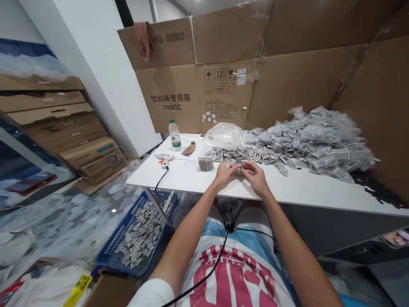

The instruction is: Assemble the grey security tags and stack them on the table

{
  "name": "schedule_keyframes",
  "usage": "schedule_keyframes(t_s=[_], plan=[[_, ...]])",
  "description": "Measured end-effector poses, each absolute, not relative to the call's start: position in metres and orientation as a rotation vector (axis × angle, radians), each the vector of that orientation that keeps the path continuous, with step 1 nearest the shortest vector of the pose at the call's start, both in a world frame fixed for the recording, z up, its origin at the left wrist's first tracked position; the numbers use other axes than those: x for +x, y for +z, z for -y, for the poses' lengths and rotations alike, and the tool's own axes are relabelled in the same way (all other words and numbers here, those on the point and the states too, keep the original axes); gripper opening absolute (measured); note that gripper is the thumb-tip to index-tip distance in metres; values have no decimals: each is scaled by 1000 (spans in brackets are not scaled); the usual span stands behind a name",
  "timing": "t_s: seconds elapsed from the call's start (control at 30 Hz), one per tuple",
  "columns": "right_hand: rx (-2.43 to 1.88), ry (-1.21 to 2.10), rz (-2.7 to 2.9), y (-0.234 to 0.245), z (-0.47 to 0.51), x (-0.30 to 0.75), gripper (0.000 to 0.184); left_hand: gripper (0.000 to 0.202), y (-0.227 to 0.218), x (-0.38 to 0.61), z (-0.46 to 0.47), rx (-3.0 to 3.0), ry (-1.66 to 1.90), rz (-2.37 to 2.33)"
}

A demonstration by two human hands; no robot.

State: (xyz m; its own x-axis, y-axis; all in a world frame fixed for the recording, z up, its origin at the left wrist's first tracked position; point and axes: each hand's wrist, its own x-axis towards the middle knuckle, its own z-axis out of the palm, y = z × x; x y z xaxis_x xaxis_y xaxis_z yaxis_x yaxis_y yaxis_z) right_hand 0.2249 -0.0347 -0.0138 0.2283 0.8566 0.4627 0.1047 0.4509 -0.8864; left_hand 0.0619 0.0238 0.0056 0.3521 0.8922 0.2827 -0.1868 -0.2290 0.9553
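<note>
From my feed I see both hands meeting just over the near edge of the white table (188, 177), forearms reaching up from the lap. The left hand (224, 171) and the right hand (256, 178) hold a small grey piece (239, 172) between them. The fingers of each hand are curled in and pinched on it from either side. The piece is too small for me to tell how it is turned.

Just behind the hands lies a scatter of loose pieces (249, 153) of the same kind, and it runs to the right into a large heap of bagged pieces (319, 140). A neat stack of pieces (205, 163) stands just left of the left hand, not touching it. Further left on the table I see a glue gun (165, 159) with its cable dropping over the edge, a water bottle (174, 134) standing upright, and a crumpled clear bag (223, 135) near the back.

On the floor beside the left arm sits a blue basket (110, 249) holding more pieces. Cardboard boxes (287, 81) wall in the back and right of the table
</note>
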Motion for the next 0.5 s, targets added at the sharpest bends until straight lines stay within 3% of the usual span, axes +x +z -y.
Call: schedule_keyframes(t_s=[0.5], plan=[[-942, 709, 1247, -15, 34, 224, 48, 60, 4, 62, -26, 1508, 1144, -700]])
